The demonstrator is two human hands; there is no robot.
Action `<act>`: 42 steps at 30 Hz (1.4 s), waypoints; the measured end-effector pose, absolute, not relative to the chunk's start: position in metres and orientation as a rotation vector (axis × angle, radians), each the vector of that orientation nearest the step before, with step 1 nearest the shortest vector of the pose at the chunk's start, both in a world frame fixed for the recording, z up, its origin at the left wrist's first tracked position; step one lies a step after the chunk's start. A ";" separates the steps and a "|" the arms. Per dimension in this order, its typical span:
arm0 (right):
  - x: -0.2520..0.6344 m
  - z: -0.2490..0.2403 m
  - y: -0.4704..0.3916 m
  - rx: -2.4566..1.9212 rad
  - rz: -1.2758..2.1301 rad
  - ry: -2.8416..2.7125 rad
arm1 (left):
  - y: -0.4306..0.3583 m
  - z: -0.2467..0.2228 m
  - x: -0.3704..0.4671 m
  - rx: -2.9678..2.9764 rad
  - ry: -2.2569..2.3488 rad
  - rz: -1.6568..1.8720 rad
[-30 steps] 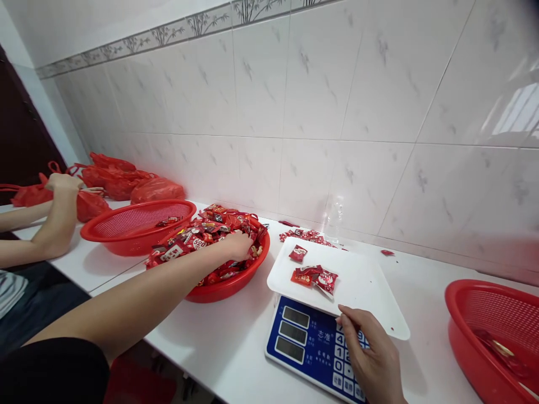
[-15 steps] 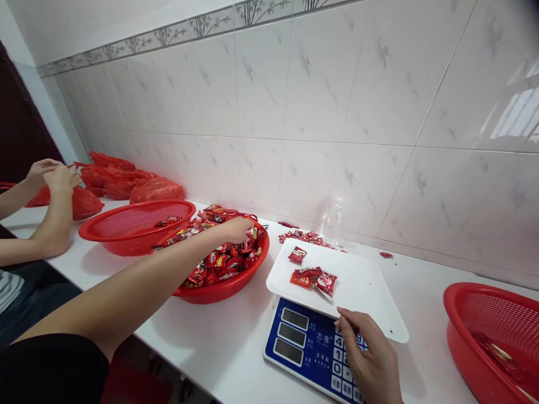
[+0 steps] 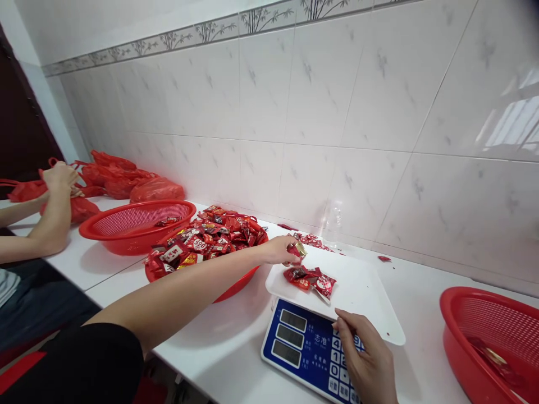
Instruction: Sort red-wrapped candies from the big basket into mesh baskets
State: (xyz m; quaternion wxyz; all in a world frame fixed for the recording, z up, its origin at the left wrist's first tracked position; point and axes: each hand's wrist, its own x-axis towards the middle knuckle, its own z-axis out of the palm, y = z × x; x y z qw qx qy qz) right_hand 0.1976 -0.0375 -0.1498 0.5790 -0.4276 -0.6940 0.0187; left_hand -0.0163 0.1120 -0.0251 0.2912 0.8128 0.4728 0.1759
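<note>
My left hand [image 3: 283,250] is closed round a small red and gold wrapped candy [image 3: 300,250], held above the left part of the white scale pan [image 3: 362,292]. Just below it on the pan lies a small cluster of red candy packets [image 3: 314,280]. My right hand [image 3: 366,353] hangs over the keypad of the blue digital scale [image 3: 290,336], thumb and forefinger pressed together at the pan's front edge. What those fingers hold, if anything, is hidden. Under my left forearm, a red basket [image 3: 236,290] is heaped with red wrapped candies [image 3: 219,233].
Another red basket [image 3: 126,244] with few packets stands left, and a third [image 3: 452,331] at right. Full red plastic bags [image 3: 155,189] lie against the tiled wall. A co-worker's hands [image 3: 61,177] handle a red bag at far left. Small red packets [image 3: 309,240] lie behind the pan.
My left hand has moved right, from the heaped basket to above the pan, with a candy in it. My right hand stays put. The co-worker's hands have shifted on the bag.
</note>
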 end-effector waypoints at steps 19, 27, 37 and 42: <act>0.196 -0.146 -0.037 -1.002 0.041 -1.632 | 0.100 -0.075 0.028 2.463 1.316 0.279; 0.195 -0.143 -0.039 -0.983 0.016 -1.624 | 0.102 -0.066 0.039 2.621 1.098 0.453; 0.195 -0.141 -0.041 -0.957 0.046 -1.624 | 0.149 -0.018 -0.072 2.414 2.051 0.348; 0.195 -0.141 -0.040 -0.978 0.048 -1.635 | 0.144 -0.030 -0.085 2.331 2.128 0.166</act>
